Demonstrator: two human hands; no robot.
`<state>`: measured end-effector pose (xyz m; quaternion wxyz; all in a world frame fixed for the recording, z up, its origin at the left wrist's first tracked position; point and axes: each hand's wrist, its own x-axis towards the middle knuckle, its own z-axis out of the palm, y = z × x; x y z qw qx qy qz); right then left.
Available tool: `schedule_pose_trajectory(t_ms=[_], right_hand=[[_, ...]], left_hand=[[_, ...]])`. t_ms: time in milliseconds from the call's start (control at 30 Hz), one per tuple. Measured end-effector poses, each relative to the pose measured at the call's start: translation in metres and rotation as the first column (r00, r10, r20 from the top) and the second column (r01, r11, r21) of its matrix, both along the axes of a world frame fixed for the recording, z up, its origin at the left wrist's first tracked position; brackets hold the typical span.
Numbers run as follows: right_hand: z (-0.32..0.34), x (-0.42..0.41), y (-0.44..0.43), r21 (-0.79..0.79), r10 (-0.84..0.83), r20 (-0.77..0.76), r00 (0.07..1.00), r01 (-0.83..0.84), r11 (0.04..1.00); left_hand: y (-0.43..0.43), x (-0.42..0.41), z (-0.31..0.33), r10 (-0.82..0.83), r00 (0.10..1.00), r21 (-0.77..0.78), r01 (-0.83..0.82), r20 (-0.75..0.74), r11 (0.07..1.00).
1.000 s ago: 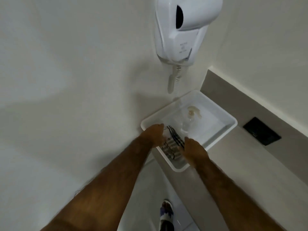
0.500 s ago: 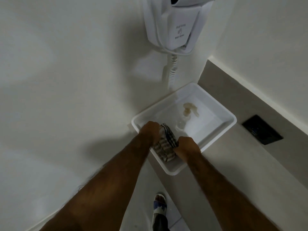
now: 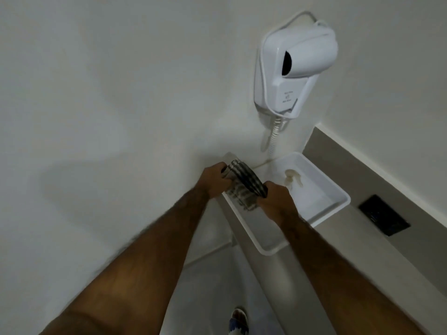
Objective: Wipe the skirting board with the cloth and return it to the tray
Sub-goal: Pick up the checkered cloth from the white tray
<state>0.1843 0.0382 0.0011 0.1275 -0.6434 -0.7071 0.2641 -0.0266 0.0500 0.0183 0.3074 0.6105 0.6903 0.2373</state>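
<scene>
A folded striped cloth (image 3: 244, 187) is gripped at its two ends by both hands, just above the near-left corner of the white tray (image 3: 321, 201), which sits on the grey desk (image 3: 362, 257) against the wall. The left hand (image 3: 214, 181) is curled closed around the far end of the cloth, and the right hand (image 3: 275, 197) is clenched on the near end; the fingertips of both are hidden by fabric and knuckles. A clear spray bottle (image 3: 291, 178) is seen lying inside the tray, just beside the right hand, and a wall-mounted hair dryer (image 3: 296, 66) hangs above, its coiled cord (image 3: 274, 139) dangling towards the tray's back edge. The step in hand is judged to be the lifting of the cloth out of the tray, the wiping being not yet begun; no skirting board can be picked out with certainty, though a pale strip at the foot of the wall may be it. For the lift to go well, the cloth is best raised clear of the tray rim before it is carried aside, so that the light tray is not dragged off the desk's edge. The folds should be kept together in a firm pad, and the bottle and cord left undisturbed
</scene>
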Motion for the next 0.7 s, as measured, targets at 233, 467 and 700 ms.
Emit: schedule_pose_trajectory(t_ms=[233, 467, 700], right_hand=[[0.071, -0.058, -0.031, 0.202, 0.095, -0.16, 0.983, -0.062, 0.977], [0.141, -0.144, -0.074, 0.26, 0.233, -0.351, 0.907, -0.145, 0.955], [0.186, -0.229, -0.139, 0.325, 0.44, -0.332, 0.834, -0.337, 0.884]], left_hand=[[-0.068, -0.068, 0.069, 0.097, 0.988, 0.055, -0.104, 0.118, 0.993], [-0.152, -0.156, 0.126, 0.206, 0.915, 0.131, -0.265, 0.346, 0.955], [-0.257, -0.233, 0.165, 0.3, 0.842, 0.183, -0.415, 0.448, 0.891]])
